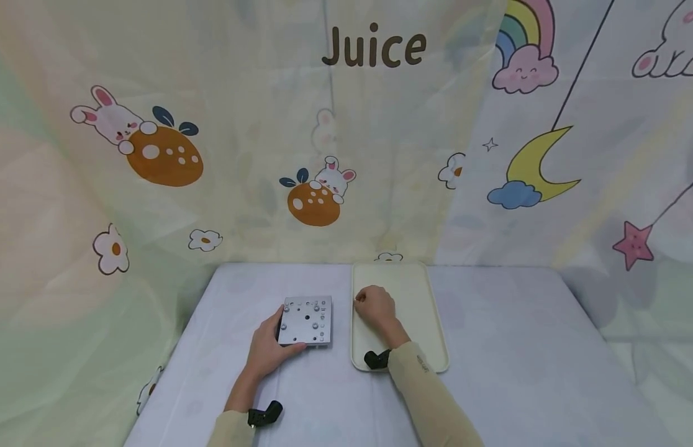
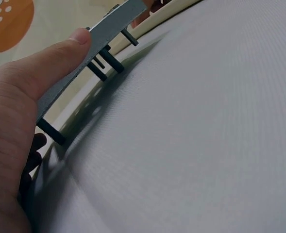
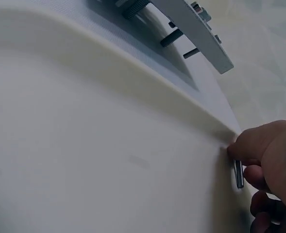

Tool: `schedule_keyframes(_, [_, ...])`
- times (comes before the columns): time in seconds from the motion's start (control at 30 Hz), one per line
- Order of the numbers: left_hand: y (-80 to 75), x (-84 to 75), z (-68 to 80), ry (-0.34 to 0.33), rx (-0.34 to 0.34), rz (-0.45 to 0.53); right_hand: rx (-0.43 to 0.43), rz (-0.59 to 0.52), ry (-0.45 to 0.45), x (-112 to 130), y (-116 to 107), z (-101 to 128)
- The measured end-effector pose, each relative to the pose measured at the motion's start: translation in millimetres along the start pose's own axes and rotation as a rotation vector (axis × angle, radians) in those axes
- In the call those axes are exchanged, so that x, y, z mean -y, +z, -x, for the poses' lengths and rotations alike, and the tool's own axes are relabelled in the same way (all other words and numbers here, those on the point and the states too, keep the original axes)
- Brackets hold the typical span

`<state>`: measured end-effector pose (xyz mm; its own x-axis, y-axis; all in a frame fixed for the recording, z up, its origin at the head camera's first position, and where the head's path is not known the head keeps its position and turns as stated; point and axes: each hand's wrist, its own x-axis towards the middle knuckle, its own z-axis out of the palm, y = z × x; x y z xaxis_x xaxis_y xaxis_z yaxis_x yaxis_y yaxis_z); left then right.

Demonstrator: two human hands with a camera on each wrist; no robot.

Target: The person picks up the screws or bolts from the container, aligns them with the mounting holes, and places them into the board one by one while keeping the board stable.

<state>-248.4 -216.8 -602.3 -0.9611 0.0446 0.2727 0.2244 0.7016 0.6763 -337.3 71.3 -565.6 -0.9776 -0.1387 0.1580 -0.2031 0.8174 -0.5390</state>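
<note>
- Here your left hand grips the near left corner of the metal plate, thumb on top, tilting it on its screws above the table.
- Your right hand rests in the cream tray just beside the plate, curled fingers pinching a small screw.

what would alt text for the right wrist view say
A right hand pinches a small metal screw at the edge of a cream tray. Beyond the tray's rim, a grey metal plate with screws sticking out underneath sits tilted above the table.
</note>
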Motion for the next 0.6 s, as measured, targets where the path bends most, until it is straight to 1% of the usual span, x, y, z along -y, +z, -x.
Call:
schedule_keyframes(0.1, [0.2, -0.5, 1.1, 0.007, -0.002, -0.005, 0.033, 0.033, -0.02, 0.8, -1.8, -0.6])
schedule_keyframes(0.27, [0.9, -0.6, 2.6, -0.002, 0.005, -0.019, 0.04, 0.036, -0.083, 8.0, -10.5, 4.2])
schedule_keyframes(0.37, [0.6, -1.4, 2.8, -0.006, 0.011, -0.024, 0.025, 0.0, -0.114, 15.5, -16.8, 6.6])
schedule_keyframes(0.5, [0.1, -0.7, 2.1, -0.01, 0.017, -0.031, 0.017, -0.098, -0.153, 29.2, -23.6, 6.8])
schedule_keyframes(0.6, [3.3, 0.1, 1.5, -0.011, 0.016, -0.039, 0.039, -0.158, -0.186, 40.1, -26.7, 5.2])
